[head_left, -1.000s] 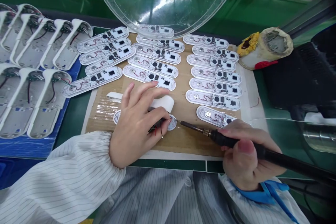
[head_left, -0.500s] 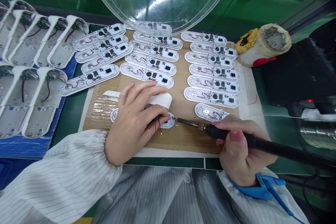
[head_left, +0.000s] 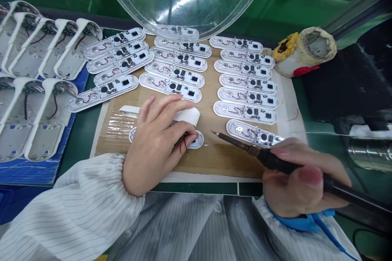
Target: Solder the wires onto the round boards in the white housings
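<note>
My left hand [head_left: 159, 142] is closed over a white plastic housing [head_left: 190, 116], with thumb and forefinger pinched near short red and black wires [head_left: 181, 147]. Beneath the fingers lies a white rounded circuit board [head_left: 199, 140], mostly hidden by the hand; whether the wires touch it I cannot tell. In my right hand [head_left: 306, 183] is a soldering iron [head_left: 252, 149], gripped by its black handle. Its bare tip points left, a short way right of the board and apart from it. A similar board piece [head_left: 254, 133] lies just beyond the iron.
Several finished-looking board pieces [head_left: 246, 98] lie in columns on the cardboard [head_left: 211, 163]. White curved housings [head_left: 50, 130] stand at left on a blue sheet. A clear round hood [head_left: 190, 4] hangs above. At right are a crusted pot [head_left: 318, 49], a black box [head_left: 333, 85] and a solder spool [head_left: 370, 153].
My right hand has drawn the soldering iron back to the right, so its tip has left the circuit board. My left hand keeps its place and hold.
</note>
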{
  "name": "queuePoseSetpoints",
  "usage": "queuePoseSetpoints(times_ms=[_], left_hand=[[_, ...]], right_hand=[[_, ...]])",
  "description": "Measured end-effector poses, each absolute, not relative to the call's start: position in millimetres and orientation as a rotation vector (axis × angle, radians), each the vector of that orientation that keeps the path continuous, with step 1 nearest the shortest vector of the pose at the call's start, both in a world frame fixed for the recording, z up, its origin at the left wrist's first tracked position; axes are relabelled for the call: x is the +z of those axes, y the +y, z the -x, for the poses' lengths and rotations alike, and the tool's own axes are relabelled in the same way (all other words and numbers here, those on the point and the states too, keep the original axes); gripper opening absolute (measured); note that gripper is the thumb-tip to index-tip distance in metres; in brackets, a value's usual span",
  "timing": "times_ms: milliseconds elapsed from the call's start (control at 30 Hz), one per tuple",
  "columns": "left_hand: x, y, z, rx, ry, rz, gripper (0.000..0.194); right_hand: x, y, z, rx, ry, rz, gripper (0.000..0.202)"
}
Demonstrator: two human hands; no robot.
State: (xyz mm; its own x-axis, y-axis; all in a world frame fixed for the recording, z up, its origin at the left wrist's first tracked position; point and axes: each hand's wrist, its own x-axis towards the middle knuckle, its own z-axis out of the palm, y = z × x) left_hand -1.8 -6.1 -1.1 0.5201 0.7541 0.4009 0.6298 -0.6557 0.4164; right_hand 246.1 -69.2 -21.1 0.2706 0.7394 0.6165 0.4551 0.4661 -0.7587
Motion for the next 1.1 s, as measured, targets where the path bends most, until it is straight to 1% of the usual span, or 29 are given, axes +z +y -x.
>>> queuePoseSetpoints(times_ms=[100,200,300,333,467,500,533,600,667,767,833,900,967,1000,1067,1100], left_hand=[[-1,-6,1,0.825,1.176,-2.53,0.01],[0,-5,7,0.784,1.129,-2.517,0.011],[2,-3,21,0.733,0.983,-2.526,0.022],[3,-2,26,0.734,0.927,-2.539,0.023],[4,5,39,0.741,0.724,-2.656,0.026],[3,7,39,0.734,0.677,-2.692,0.028],[2,10,38,0.731,0.633,-2.725,0.031],[0,15,35,0.76,0.557,-2.779,0.038],[-3,18,30,0.796,0.505,-2.806,0.039],[-7,18,27,0.8,0.501,-2.772,0.034],[-6,13,27,0.824,0.6,-2.727,0.024],[-4,5,28,0.862,0.782,-2.676,0.012],[-1,-3,29,0.85,0.932,-2.615,0.006],[0,-6,29,0.818,0.973,-2.581,0.007],[2,-10,27,0.764,1.013,-2.519,0.009],[3,-11,25,0.751,1.027,-2.498,0.01]], right_hand=[[-18,-69,-235,0.22,-1.279,1.15,0.027],[-12,-71,-227,0.347,-1.265,1.223,0.028],[-9,-74,-222,0.471,-1.297,1.278,0.023],[-10,-74,-220,0.543,-1.329,1.291,0.029],[-15,-71,-205,0.828,-1.525,1.253,0.083],[-16,-70,-200,0.836,-1.575,1.246,0.089],[-17,-68,-197,0.814,-1.617,1.245,0.089],[-19,-65,-190,0.757,-1.693,1.252,0.083],[-19,-63,-185,0.694,-1.732,1.267,0.08],[-17,-64,-182,0.672,-1.734,1.283,0.08],[-14,-66,-185,0.714,-1.689,1.281,0.078],[-10,-67,-195,0.708,-1.601,1.304,0.062],[-6,-67,-209,0.58,-1.513,1.317,0.042],[-5,-66,-216,0.477,-1.486,1.313,0.038],[-5,-64,-230,0.272,-1.422,1.322,0.036],[-6,-63,-234,0.224,-1.387,1.331,0.034]])
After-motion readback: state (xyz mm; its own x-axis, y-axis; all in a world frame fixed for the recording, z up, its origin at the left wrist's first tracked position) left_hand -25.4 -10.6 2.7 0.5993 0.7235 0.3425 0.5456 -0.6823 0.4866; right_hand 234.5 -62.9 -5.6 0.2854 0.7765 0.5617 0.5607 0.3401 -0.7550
